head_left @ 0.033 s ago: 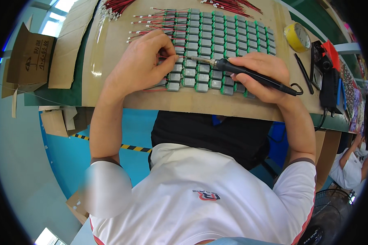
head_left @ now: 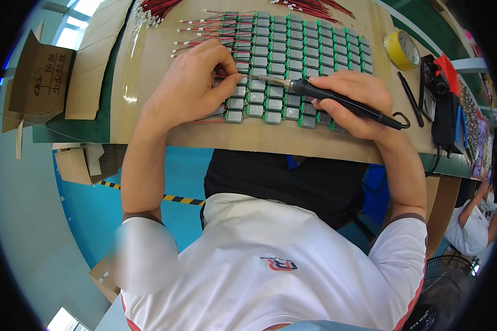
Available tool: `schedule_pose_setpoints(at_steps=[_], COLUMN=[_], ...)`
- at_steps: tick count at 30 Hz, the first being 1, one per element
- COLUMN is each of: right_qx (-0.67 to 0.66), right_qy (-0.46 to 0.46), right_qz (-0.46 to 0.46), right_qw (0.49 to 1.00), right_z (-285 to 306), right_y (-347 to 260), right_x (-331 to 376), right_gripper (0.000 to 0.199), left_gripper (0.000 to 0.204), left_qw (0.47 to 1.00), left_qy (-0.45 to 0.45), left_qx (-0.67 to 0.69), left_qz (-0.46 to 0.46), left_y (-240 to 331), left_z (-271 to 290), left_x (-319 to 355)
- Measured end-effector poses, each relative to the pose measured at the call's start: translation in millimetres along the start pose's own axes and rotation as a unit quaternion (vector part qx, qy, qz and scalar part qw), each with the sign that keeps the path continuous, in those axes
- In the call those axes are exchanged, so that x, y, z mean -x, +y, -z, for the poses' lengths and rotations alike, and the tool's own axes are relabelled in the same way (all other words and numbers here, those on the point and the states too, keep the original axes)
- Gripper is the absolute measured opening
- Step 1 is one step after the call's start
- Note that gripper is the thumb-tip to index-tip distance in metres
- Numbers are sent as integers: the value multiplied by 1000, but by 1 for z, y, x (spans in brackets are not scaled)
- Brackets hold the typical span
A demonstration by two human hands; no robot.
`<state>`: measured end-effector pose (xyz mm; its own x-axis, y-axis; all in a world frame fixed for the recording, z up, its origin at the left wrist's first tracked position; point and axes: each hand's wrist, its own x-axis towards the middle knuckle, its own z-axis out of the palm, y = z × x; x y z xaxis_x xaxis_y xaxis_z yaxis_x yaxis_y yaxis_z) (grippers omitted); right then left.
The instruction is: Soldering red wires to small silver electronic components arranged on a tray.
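My left hand [head_left: 196, 83] is closed in a pinch over the left side of the rows, its fingertips on a thin red wire [head_left: 243, 75]. In my right hand [head_left: 361, 99] is a black-handled soldering iron [head_left: 337, 100], pointing left. Its metal tip is close to my left fingertips; whether it touches the wire or a block is too small to tell. Beneath both hands lie many small grey blocks with green edges [head_left: 276, 58], set out in slanting rows. Red and black wires with white plugs [head_left: 196, 30] run from the blocks at the far left.
Bundles of red wires [head_left: 160, 11] lie at the far edge. To the right are a yellow tape roll [head_left: 401, 49], a black pen-like tool [head_left: 410, 91] and a black device with a cord [head_left: 444, 121]. An open cardboard box [head_left: 41, 77] stands left. Another person [head_left: 472, 223] sits at far right.
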<state>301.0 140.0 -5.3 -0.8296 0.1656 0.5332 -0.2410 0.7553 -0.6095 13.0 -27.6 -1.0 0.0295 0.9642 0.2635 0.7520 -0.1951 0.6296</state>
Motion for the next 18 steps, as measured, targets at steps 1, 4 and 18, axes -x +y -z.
schedule_pose_setpoints(at_steps=[1, 4, 18], right_qx=[-6, -7, -12], right_qy=[-3, -5, 23], right_qz=[-8, -13, -22], right_qw=[1000, 1000, 999], right_z=[0, 0, -2], right_y=[-1, -1, -2], right_x=[0, 0, 3], right_gripper=[36, 36, 36], left_gripper=[14, 14, 14], left_qw=[1000, 1000, 1000], left_qy=[1, -2, -2], left_qx=[-1, -2, -7], left_qz=[-2, 5, -2], left_y=[0, 2, 0], left_z=[0, 1, 1], left_x=[0, 0, 1])
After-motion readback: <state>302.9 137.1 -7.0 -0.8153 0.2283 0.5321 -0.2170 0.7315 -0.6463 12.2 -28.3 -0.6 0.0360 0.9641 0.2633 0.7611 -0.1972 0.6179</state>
